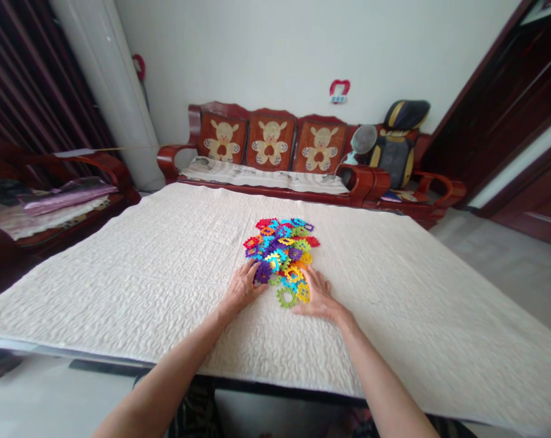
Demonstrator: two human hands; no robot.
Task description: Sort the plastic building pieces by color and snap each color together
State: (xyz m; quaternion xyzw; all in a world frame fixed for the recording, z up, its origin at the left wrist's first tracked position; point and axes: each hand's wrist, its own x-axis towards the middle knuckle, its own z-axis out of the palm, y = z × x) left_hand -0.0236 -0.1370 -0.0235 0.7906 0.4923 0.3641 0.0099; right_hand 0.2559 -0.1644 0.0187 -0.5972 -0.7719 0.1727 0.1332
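Head view is showing a pile of multicoloured notched plastic pieces (280, 246) lying on the cloth-covered worktop (166, 274), with the left hand (246, 286), half open, cupping the pile's near-left edge, the right hand (320, 297), spread wider, cupping its near-right edge, and a wooden sofa (270, 146) standing beyond it.

Multicolored toothed plastic pieces (282, 246) lie heaped, overlapping, on the cream quilted cover (166, 274).
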